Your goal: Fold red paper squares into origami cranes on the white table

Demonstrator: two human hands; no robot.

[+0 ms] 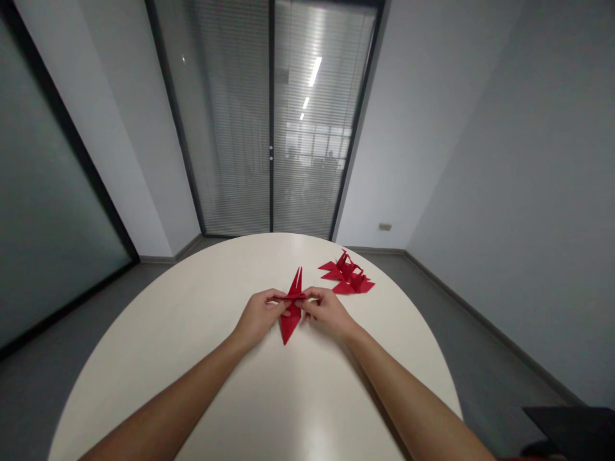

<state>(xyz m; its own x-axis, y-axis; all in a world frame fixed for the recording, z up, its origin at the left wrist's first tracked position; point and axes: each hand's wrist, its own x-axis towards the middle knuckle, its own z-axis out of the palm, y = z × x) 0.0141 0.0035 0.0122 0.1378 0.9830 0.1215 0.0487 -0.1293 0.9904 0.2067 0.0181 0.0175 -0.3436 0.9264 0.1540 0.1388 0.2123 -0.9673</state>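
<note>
A partly folded red origami crane (289,326) is held between my two hands, just above the table. Its two narrow points stick out on the far side, and a broad pointed flap faces me. My left hand (262,314) pinches the folded middle from the left with thumb and fingers. From the right, my right hand (327,310) pinches the same fold. The fingertips cover part of the crease. Beyond my right hand, several finished red paper cranes (353,282) sit close together with their wings spread.
The round white table (192,333) curves away on both sides. Behind it stand a glass partition with blinds (235,128) and pale walls (480,160). A dark object (571,426), perhaps part of a chair, shows at the lower right.
</note>
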